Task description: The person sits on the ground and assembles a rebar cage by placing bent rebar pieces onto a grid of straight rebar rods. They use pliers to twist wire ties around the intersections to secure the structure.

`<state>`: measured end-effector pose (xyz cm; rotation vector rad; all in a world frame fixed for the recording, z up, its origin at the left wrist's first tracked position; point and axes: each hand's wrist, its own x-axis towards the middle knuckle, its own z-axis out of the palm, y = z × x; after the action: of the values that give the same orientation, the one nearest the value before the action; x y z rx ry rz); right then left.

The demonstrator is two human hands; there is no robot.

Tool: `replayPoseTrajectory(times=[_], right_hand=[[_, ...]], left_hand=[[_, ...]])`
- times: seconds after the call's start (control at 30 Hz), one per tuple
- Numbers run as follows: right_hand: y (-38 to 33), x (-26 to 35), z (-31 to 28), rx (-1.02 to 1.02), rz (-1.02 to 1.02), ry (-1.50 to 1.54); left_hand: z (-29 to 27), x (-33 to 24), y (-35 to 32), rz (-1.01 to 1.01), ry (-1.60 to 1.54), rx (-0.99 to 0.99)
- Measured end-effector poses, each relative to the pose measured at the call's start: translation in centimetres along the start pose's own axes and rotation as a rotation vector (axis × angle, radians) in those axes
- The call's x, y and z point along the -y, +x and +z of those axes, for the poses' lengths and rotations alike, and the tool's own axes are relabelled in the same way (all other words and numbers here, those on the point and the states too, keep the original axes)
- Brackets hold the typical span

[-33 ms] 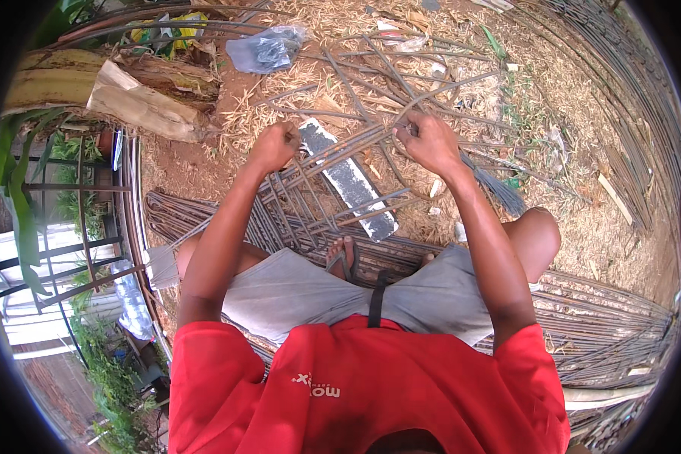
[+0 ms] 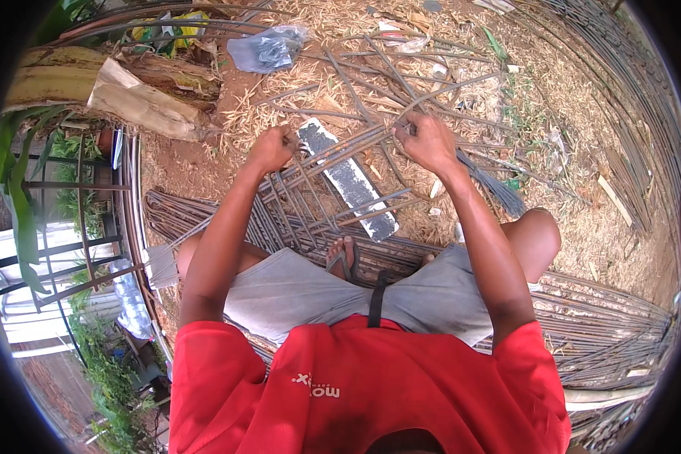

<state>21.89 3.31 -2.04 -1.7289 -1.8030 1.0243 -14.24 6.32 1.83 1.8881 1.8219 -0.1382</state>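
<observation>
- Left hand (image 2: 274, 148) fisted tight round the rebar bundle (image 2: 339, 148), just left of the grey board (image 2: 347, 178).
- Right hand (image 2: 425, 141) closed on the same bundle's other end, up-right of the board.
- Bundle crosses over the board's top end.
- Plastic bag (image 2: 265, 50) well beyond the board.

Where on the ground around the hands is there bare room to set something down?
Bare red earth lies left of the left hand, below the dry banana trunk. Straw-strewn ground right of the right hand is fairly open. Between the hands it is crowded: thin steel rods cross over a grey flat block.
</observation>
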Motion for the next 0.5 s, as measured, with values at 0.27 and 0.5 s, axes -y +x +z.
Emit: replayPoseTrajectory(times=[0.27, 0.5], right_hand=[[4.9, -2.0, 5.5, 0.017, 0.104, -0.110], [7.0, -3.7, 6.5, 0.123, 0.081, 0.092]], left_hand=[[6.2, 9.2, 1.4, -0.083, -0.038, 0.056], [6.5, 9.4, 0.9, -0.100, -0.460, 0.116]])
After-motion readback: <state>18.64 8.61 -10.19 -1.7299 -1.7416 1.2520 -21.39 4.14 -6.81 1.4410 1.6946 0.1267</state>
